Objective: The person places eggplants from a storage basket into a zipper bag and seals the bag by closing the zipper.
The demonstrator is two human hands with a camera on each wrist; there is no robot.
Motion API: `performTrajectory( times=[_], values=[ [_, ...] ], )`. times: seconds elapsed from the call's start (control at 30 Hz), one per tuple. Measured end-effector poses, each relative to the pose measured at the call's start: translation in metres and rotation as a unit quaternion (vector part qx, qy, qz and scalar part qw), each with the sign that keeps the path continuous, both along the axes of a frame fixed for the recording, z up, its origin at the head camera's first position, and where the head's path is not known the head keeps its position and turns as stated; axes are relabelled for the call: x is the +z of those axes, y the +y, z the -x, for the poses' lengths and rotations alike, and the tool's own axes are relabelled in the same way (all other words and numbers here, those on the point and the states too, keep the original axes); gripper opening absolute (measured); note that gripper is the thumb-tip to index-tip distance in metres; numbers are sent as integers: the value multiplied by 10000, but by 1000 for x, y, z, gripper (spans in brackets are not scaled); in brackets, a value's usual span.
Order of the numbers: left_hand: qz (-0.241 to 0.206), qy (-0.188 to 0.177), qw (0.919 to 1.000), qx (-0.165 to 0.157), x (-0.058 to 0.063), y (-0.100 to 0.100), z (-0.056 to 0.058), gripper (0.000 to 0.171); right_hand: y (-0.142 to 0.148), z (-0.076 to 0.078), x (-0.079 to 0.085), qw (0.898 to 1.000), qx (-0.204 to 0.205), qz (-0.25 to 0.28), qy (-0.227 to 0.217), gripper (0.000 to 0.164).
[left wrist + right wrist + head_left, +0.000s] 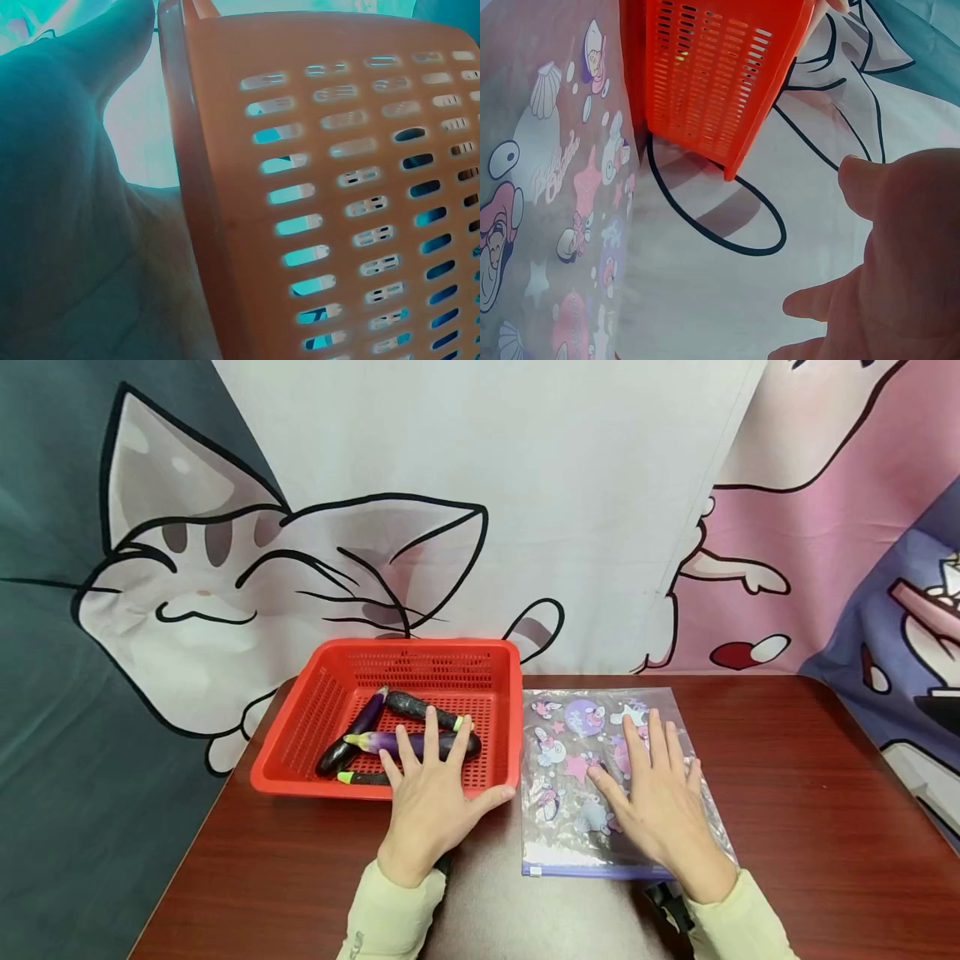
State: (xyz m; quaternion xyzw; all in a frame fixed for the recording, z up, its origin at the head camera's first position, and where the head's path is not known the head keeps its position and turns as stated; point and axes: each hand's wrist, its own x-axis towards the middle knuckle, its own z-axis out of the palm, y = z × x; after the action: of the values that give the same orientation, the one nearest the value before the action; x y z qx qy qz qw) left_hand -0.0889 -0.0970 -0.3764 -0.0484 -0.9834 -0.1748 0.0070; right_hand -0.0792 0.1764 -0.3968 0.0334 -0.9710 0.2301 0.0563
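Note:
My left hand point(431, 802) is spread flat over the front edge of a red plastic basket point(300, 783), fingers straight and holding nothing. Several dark purple eggplants point(363, 727) lie in the basket, one partly covered by my fingers. In the left wrist view the basket's slotted side point(225, 225) stands right beside the hand point(75, 187). My right hand point(663, 810) hovers, fingers extended, over a clear zip bag point(555, 827) printed with sea creatures and stars. In the right wrist view, that hand point(915, 247) appears with the printed bag point(562, 187) across from it.
Both things lie on a dark reddish-brown wooden table point(795, 793). The bag's purple zip edge point(577, 870) faces the front, just right of the basket. Behind the table hangs a cloth point(585, 485) with cartoon drawings.

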Motion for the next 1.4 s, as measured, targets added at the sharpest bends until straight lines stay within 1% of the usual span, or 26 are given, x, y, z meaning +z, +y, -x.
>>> performTrajectory(
  times=[0.23,0.4,0.63,0.77,0.9,1.07,1.23,1.4],
  values=[
    [28,-2,10000,-21,-1,-2,-1,104,2,-1,-2,9999,9,38,102,85],
    [-26,-2,10000,-20,0,-2,2,104,3,2,0,9998,24,88,154,85],
    [-73,-55,9999,-45,5,-1,6,104,6,4,3,9996,78,47,282,84],
    [33,-101,9999,-66,7,-3,7,102,8,3,6,9993,117,53,359,83],
    [136,-249,9996,-43,9,-8,7,101,9,1,7,9995,150,27,273,83],
    [167,-319,9993,-55,14,-16,11,100,11,2,10,9997,182,-34,185,83],
    [266,-341,9990,-98,22,-26,16,100,12,0,9,9991,274,-64,312,83],
    [435,-360,9983,-137,30,-39,19,98,17,-2,4,9976,481,-149,475,81]
  ],
)
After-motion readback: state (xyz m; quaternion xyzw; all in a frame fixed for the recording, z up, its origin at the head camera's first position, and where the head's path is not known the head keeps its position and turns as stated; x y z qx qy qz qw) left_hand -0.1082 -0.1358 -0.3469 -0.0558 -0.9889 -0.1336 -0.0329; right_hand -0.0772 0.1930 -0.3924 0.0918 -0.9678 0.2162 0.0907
